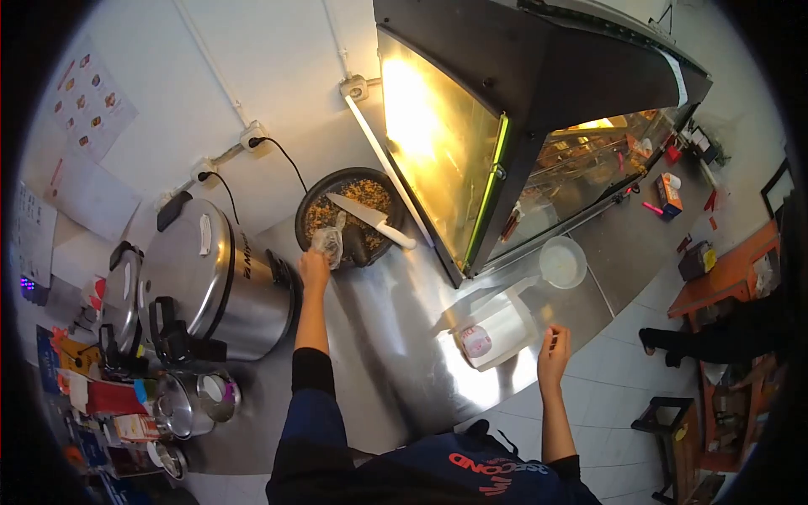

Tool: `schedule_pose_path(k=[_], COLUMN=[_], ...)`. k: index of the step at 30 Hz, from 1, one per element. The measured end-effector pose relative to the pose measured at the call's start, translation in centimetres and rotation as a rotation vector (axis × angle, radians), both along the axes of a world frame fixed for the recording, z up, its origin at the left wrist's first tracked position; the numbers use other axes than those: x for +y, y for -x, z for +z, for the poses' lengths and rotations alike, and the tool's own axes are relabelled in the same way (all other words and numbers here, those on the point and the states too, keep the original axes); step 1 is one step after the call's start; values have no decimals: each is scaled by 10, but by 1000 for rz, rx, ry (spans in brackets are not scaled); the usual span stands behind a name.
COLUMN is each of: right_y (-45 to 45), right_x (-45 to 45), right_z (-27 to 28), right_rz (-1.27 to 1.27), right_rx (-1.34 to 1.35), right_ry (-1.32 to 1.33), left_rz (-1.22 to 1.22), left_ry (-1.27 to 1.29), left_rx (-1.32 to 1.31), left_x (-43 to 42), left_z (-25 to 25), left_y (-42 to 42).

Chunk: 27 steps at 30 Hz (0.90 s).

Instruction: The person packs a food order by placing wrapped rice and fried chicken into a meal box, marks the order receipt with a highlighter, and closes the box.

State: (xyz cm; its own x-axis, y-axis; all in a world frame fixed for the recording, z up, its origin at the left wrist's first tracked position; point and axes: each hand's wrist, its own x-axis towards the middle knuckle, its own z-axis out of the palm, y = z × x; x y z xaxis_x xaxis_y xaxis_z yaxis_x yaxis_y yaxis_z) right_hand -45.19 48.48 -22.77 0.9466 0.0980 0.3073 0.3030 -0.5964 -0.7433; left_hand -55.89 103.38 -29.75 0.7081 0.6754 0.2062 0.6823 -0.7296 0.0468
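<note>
We cannot tell whether the right hand [553, 358], by the steel counter [362, 324]'s front edge, holds anything. Towards the back edge, we lose some orange crumbs [370, 192] under the kitchen knife [358, 209], and the left hand [315, 266]'s fingertips blur into the clear plastic bag [331, 242]. The picture's top cuts our display cabinet [581, 63]; the wall poster [91, 99]'s print is too small; dark borders swallow another person [715, 338]'s upper body.

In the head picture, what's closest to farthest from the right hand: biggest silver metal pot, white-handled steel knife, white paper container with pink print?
1. White paper container, just left of the right hand.
2. White-handled steel knife, farther left.
3. Biggest silver metal pot, farthest, at the left.
</note>
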Motion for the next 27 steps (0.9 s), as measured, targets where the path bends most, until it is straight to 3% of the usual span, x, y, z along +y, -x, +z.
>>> schedule_pose_path(k=[1,4,6,7,9,12,14,16,17,20,24,27], right_y=[0,16,43,53,70,61,44,34,24,-11,-84,-135], right_x=[7,56,101,116,153,169,153,140,128,88,32,-11], right_z=[13,65,104,116,133,120,119,117,112,139,132,135], right_rz=[9,297,665,825,935,905,887,750,939,1053,1138,739], right_rx=[124,92,245,268,232,988,1216,1409,1346,1439,1459,1085], right_ry=[-85,-199,-358,-258,-272,-585,-1011,-1486,-1397,-1768,-1867,-1164], left_rz=[1,76,-75,-153,-235,-363,-465,-537,-546,-585,-586,-589], left_ry=[-12,-145,-253,-308,-243,-114,-62,36,58,23,-32,1], left_rx=[-203,-606,-629,-640,-876,-1028,-1077,-1083,-1090,-1023,-880,-767], left_x=[-11,-82,-140,-170,-227,-301,-342,-369,-378,-406,-461,-500], left_z=[16,81,122,138,156,161,158,163,159,169,192,221], left_y=[1,12,28,34,39,47,42,28,18,-15,-79,-143])
